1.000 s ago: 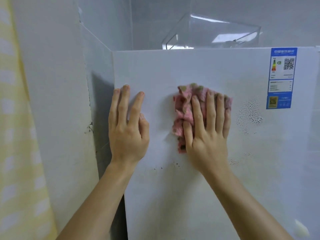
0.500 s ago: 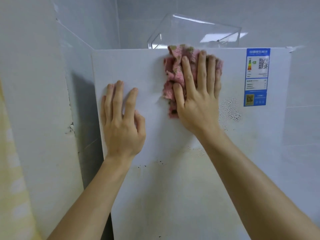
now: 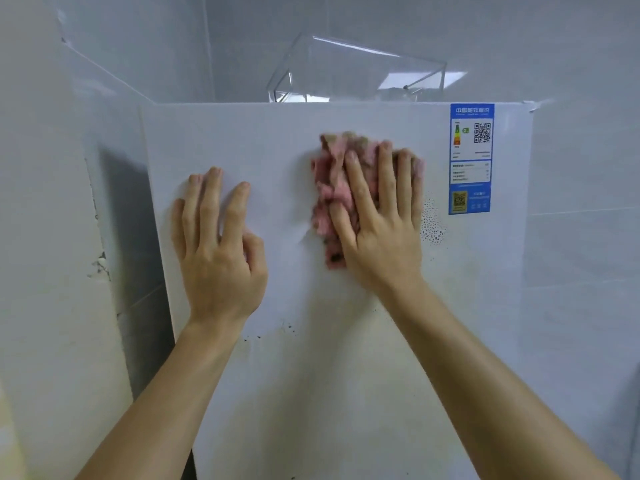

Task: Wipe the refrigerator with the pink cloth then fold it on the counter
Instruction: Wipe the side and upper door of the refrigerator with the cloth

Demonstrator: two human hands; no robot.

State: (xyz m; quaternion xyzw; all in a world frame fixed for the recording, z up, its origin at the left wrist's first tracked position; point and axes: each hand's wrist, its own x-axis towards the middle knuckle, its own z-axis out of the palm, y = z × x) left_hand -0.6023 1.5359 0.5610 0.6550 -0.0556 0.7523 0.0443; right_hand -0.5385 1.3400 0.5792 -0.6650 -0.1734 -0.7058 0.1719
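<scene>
White refrigerator (image 3: 346, 393) door fills the view. Clear plastic box (image 3: 356, 77) sits on the refrigerator's top. Left hand (image 3: 218, 251) lies flat on the refrigerator door, upper left, grip spread, fingers straight, holding nothing. Right hand (image 3: 381, 233) is at the door's upper middle, grip spread flat, straight fingers pressing the pink cloth (image 3: 329, 188) against the door. Cloth is bunched and blurred. Blue label (image 3: 471, 159) is at the door's top right corner. Dark specks (image 3: 431, 223) dot the door's upper right.
</scene>
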